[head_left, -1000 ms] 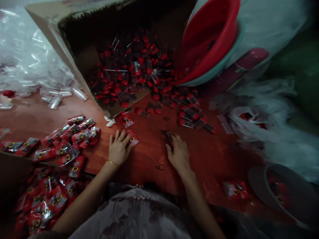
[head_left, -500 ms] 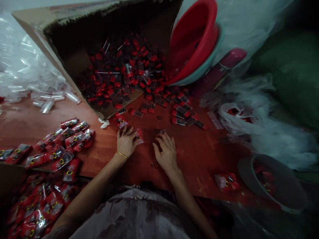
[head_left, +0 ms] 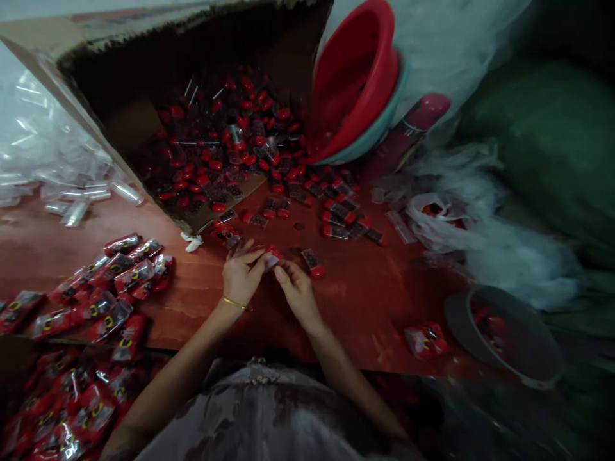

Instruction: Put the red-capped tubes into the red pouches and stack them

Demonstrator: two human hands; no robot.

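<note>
Over the middle of the red-brown table, my left hand [head_left: 241, 275] has its thumb and fingers closed on a small red printed plastic packet [head_left: 271, 256]. My right hand [head_left: 296, 288] pinches the near right edge of that same packet. Just past my right fingertips lies a small clear container with a red cap [head_left: 313, 262], dark contents inside. Another red packet [head_left: 228, 235] rests beyond my left fingers, close to the cardboard box's corner.
A cardboard box [head_left: 77, 83] on its side spills red-capped containers [head_left: 230, 153]. Filled red packets [head_left: 134, 272] are heaped at left, clear empty tubes [head_left: 77, 192] behind them. A red basin [head_left: 384, 38], a spray can [head_left: 408, 131], plastic bags [head_left: 504, 250] and a grey bowl [head_left: 514, 368] stand right.
My right hand has moved left, off the small red-capped container, to the packet. Both hands now hold the packet, which is lifted and tilted. The whole view has shifted slightly.
</note>
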